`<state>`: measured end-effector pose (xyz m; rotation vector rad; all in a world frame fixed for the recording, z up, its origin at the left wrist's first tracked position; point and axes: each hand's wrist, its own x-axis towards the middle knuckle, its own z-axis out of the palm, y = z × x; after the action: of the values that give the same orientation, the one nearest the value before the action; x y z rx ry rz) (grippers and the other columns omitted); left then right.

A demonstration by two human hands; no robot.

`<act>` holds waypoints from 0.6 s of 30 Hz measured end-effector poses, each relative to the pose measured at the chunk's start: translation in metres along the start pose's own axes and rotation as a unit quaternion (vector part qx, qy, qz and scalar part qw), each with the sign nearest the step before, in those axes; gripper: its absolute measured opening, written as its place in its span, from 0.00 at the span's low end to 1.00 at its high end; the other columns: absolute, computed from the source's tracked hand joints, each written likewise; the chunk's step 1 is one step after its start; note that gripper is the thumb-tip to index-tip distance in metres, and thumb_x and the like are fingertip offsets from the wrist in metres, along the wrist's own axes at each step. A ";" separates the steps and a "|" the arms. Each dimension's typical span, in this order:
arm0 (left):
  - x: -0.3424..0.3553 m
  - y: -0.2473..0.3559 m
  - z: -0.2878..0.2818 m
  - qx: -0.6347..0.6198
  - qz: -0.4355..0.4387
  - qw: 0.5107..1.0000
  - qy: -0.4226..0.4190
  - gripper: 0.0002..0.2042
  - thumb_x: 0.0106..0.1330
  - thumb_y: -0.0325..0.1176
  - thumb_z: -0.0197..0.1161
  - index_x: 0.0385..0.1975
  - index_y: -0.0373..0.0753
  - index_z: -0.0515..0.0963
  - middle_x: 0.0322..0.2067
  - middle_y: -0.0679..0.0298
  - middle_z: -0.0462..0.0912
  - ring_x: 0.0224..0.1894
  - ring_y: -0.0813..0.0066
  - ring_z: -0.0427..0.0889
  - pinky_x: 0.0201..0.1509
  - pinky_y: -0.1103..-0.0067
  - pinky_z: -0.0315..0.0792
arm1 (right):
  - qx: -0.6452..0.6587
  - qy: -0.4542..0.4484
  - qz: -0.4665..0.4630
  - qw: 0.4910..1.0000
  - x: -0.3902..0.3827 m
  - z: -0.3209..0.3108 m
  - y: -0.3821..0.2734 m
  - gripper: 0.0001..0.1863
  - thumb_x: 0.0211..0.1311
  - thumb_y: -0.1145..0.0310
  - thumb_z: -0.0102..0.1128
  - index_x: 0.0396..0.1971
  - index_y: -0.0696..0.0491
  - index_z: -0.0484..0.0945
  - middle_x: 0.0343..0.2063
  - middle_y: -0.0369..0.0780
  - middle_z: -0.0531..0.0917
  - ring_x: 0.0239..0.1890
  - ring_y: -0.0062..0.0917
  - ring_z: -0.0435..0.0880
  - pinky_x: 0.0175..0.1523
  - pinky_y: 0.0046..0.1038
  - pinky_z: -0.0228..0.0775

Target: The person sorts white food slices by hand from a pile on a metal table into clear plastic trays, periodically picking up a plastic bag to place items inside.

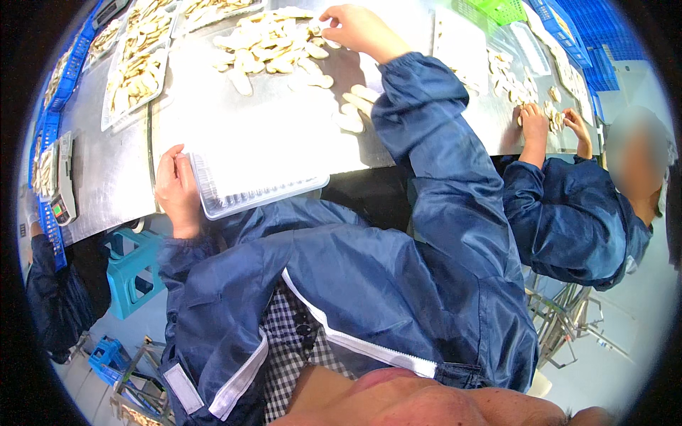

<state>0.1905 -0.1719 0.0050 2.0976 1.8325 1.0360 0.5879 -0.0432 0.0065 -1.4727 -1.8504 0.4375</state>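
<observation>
With my left hand (177,190) I grip the left edge of a clear plastic tray (266,202), its thumb along the rim. The tray lies at the table's front edge, partly over my lap, and its ribbed near wall shows; glare washes out its inside. My right hand (359,32) reaches to the far side, its fingers pinched on a pale mushroom slice at the right edge of a heap of slices (266,46). A few loose slices (353,108) lie nearer, beside my right sleeve.
Filled trays (135,86) stand at the far left, near a scale (64,177) and blue crates (48,131). At right, a co-worker's hands (536,124) handle slices. A green basket (497,11) stands at the far right. A teal stool (133,273) stands below the table's left side.
</observation>
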 end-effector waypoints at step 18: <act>0.001 0.014 0.015 0.004 0.038 0.999 0.025 0.07 0.67 0.23 0.58 0.40 0.32 0.82 0.35 0.52 0.85 0.34 0.59 0.85 0.39 0.72 0.78 | -0.099 -0.073 0.055 0.991 0.000 -0.035 -0.003 0.15 0.52 0.62 0.69 0.38 0.54 0.85 0.28 0.40 0.86 0.31 0.26 0.85 0.39 0.26 0.77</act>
<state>0.2110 -0.1698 0.0020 2.1811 1.7935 1.1116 0.6104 -0.0503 0.0321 -1.7209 -1.9807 0.4352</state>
